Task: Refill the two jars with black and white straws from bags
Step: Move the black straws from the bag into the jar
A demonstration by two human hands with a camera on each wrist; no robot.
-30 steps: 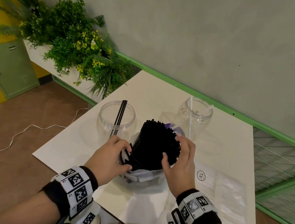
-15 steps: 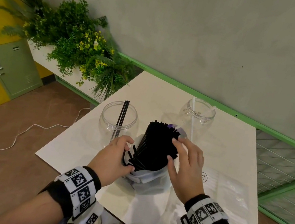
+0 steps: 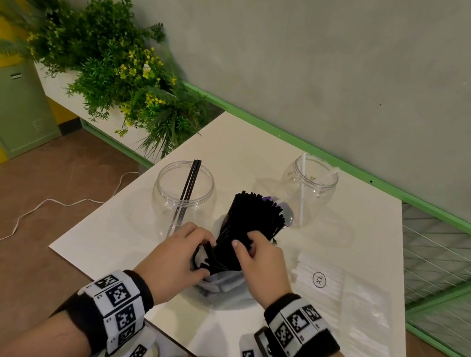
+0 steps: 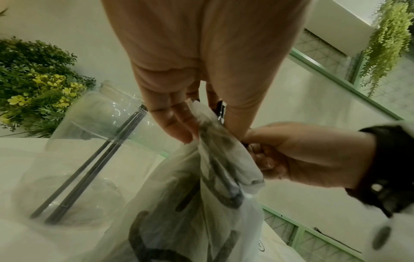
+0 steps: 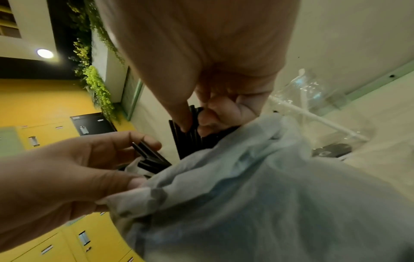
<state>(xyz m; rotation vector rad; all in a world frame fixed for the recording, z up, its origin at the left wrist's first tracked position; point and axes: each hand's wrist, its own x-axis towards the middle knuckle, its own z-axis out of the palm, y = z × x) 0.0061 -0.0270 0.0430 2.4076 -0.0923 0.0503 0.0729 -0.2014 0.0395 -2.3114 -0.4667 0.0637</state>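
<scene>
A person stands at a white table (image 3: 357, 247) set in a corner against a grey wall, seen from their own head looking down at both hands. In the middle of the table, a thick bundle of black straws (image 3: 255, 216) stands up out of a crumpled translucent plastic bag (image 3: 221, 289), fanning toward 12 o'clock. The right hand (image 3: 263, 265) has its thumb and fingers curled round the bundle from the 3 o'clock side, clamped on it just above the bag's mouth; the right wrist view shows the thumb pressed against the straws with the fingers bent behind them. The left hand (image 3: 179, 256) is at the bag's 9 o'clock side, its thumb and fingers pinching the rim of the bag, with a few loose straw ends poking out between them. At 11 o'clock from the bundle stands a clear wide-mouthed jar (image 3: 182, 197) holding two black straws (image 3: 191, 183) that lean against its rim. At 1 o'clock stands a second clear jar (image 3: 317, 186) with a single white straw (image 3: 303, 190) inside. At 3 o'clock from the hands, a flat clear packet of white straws (image 3: 334, 290) lies on the table, marked XL in a circle. Both wrists wear black bands with white coded markers. Beyond the table's 10 o'clock corner sits a planter of green foliage with yellow flowers (image 3: 112, 68), and a white cable (image 3: 15, 224) trails across the brown floor.
</scene>
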